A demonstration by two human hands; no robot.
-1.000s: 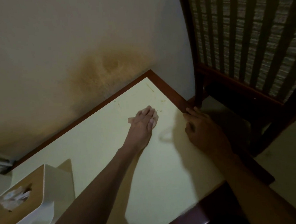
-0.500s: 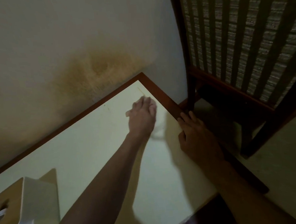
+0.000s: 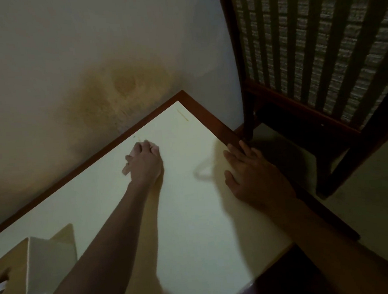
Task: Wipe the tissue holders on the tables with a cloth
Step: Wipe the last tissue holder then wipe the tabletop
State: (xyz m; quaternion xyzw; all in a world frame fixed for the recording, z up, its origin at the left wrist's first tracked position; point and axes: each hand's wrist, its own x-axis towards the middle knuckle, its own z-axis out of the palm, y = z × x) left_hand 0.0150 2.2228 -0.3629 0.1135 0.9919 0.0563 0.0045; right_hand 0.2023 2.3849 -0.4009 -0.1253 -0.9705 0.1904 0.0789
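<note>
- Head view: my left hand is curled around a small cloth, knuckles up, pressing it on the counter near the wall edge, probably rubbing marks there.
- Left arm stretched far forward across the top.
- Right hand lies flat, fingers straight, holding nothing, at the counter's right rim, likely bracing me.
- Tissue holder sits bottom left, well apart from the cloth, not yet being wiped.

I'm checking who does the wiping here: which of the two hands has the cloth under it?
The left hand, out near the wall, presses the cloth onto the table. The right hand lies flat at the table's edge, holding nothing.
</note>
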